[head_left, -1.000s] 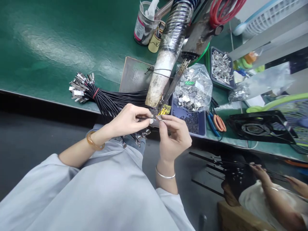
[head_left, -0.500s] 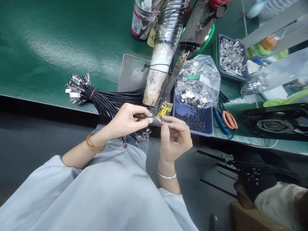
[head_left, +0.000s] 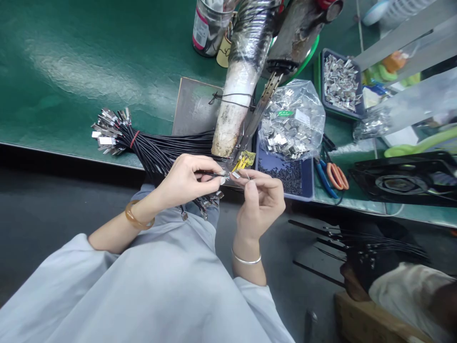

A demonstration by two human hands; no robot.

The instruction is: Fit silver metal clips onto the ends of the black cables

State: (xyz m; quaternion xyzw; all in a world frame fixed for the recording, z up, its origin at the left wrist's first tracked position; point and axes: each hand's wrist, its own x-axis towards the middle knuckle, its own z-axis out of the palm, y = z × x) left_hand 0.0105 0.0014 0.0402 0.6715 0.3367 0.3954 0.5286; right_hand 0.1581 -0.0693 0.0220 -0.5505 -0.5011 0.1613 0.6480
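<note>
My left hand [head_left: 189,180] pinches the end of a black cable [head_left: 210,173] between thumb and fingertips; its fine wire ends stick out to the right. Close beside it, my right hand [head_left: 262,205] is closed with thumb and index finger together, and a small metal connector [head_left: 235,175] lies at its fingertips. A thin pin-like piece shows by the right thumb, too small to name. Whether wires and connector touch, I cannot tell. Just behind the fingers is a yellow object [head_left: 243,162]. The cable bundle [head_left: 157,147], tied with a red band, lies to the left.
Over the work spot reach a foil-wrapped duct [head_left: 237,95] and a soldering iron [head_left: 262,105]. To the right are a blue tray [head_left: 310,183], a plastic bag of metal shells [head_left: 293,119], a bin of metal parts [head_left: 341,85], pliers [head_left: 330,176] and a black fan [head_left: 403,181].
My right thumb has shifted slightly right, and the pin-like piece beside it shows more clearly. My left hand keeps its pinch on the cable. The whole view has moved a little.
</note>
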